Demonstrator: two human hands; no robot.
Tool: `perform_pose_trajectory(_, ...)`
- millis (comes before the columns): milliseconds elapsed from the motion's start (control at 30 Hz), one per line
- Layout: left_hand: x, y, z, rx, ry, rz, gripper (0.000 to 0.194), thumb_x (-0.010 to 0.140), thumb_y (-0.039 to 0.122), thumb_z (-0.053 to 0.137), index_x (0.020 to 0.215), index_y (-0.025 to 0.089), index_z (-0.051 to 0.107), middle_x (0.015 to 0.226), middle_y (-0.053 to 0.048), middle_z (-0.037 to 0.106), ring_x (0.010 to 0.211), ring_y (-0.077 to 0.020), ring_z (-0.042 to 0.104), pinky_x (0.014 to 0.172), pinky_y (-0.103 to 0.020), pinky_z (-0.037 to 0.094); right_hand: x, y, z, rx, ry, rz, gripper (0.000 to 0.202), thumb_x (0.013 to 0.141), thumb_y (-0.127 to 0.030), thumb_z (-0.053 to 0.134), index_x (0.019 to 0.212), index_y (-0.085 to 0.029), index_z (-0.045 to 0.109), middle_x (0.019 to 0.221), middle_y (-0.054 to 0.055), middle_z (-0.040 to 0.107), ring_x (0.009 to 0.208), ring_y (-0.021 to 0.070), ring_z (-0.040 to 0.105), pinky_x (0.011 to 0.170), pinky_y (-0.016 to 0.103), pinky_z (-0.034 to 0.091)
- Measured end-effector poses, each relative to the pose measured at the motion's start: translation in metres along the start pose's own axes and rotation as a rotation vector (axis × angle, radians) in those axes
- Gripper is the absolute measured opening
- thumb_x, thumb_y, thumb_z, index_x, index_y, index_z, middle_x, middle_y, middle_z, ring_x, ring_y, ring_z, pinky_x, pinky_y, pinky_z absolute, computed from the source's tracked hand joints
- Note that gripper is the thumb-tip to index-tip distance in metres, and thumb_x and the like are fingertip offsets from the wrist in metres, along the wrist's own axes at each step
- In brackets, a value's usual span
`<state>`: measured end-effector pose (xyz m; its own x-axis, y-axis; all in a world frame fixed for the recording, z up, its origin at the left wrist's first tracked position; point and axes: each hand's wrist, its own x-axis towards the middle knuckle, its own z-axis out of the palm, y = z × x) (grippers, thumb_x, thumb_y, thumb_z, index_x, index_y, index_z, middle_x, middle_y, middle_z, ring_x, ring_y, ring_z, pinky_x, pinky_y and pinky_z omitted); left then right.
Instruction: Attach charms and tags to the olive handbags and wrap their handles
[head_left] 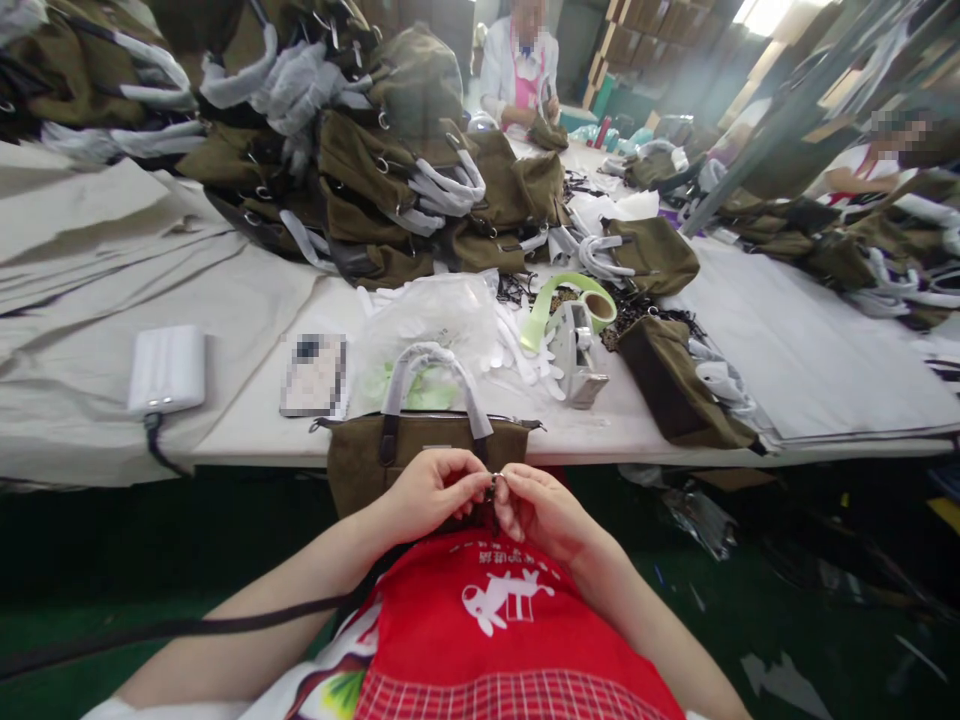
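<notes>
**At the front edge of the surface: one small metal fitting, held in two hands above a handbag**

Held items: one small metal fitting (493, 481), pinched between the fingertips of both hands, in front of the red apron (517, 600). The left hand (442, 492) is closed on it at thumb and forefinger; the right hand (541, 508) is closed on it from the other side. The finer shape of the piece is too small to be told.

Directly beyond the hands: one olive handbag (360, 455), set against the edge of the white surface (255, 430), its two dark-based handles (427, 352) wrapped in pale covering and raised in an arch. Its lower part is partly hidden by the hands and forearms.

Left of the handbag: one phone (313, 375), laid flat; farther left, one white device (166, 368), to which a black cable (154, 440) is attached, placed on grey sheets (97, 300).

Behind the handbag: one clear plastic bag (427, 310); beside it, white strips (517, 352) and one tape dispenser (576, 355), fitted with a roll of pale green tape (555, 290).

Right: one olive bag (667, 385), laid on its side near white sheets (825, 350).

Rear left and centre: olive bags (367, 170), heaped, their handles wrapped.

Background: one person in a pink apron (525, 75), by whom a small olive item (549, 134) is handled; at far right, a second person (862, 170), partly hidden by bags.
</notes>
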<state>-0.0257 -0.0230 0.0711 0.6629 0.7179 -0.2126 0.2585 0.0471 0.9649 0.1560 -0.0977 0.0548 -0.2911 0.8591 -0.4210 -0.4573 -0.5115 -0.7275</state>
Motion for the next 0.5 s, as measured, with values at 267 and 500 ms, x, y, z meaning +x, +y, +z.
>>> perform_pose_trajectory(267,0.053,-0.001,-0.025,1.083,-0.074,0.549,0.044,0.085,0.007,0.05,0.125,0.02,0.061,0.136,-0.009,0.061,0.139,-0.0247,0.041,0.122,-0.052,0.013,0.023,0.009,-0.005,0.056,0.098,0.068,0.024,0.077,-0.035,0.058,0.063,-0.018,0.049,0.05,-0.005,0.043,0.043,0.006,0.031,0.043,0.021,0.016)
perform_pose_trajectory(500,0.076,0.045,-0.056,1.391,-0.246,0.334,0.017,0.082,0.028,0.062,0.085,0.015,0.074,0.086,-0.014,0.074,0.089,-0.0286,0.069,0.089,-0.041,0.049,0.052,-0.001,-0.016,0.06,0.18,0.139,0.02,0.071,-0.027,0.046,0.054,-0.02,0.037,0.047,-0.007,0.034,0.04,0.0046,0.023,0.042,0.02,0.011)
